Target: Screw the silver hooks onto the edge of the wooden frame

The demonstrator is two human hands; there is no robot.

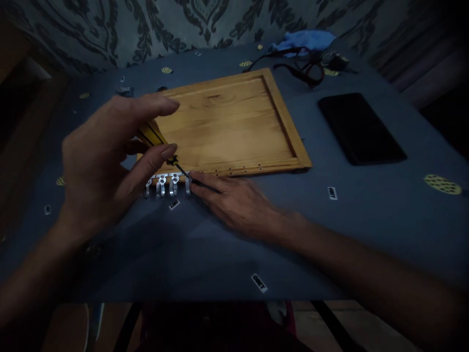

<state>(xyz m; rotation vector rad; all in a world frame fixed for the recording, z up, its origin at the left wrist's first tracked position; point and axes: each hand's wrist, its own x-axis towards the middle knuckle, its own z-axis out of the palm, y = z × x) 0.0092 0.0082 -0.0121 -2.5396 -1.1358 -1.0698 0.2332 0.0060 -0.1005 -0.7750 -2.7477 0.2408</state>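
Board [223, 122] lies on table [293, 274] before me; 4 hooks [174, 184] line its near edge, leftward. Screwdriver [149, 134] in my left hand [98, 142], tip by the rightmost hook; my right hand [242, 203] reaches there from the right. Phone [362, 128] right of board; glasses [303, 77] near its far right corner, cloth [306, 40] behind.

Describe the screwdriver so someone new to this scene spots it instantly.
On the table lies a framed wooden board. Toward the left of its near edge, the left hand holds the screwdriver, shaft slanting down toward the right hand. Its yellow, black-striped handle sets it apart from the silver hooks below.
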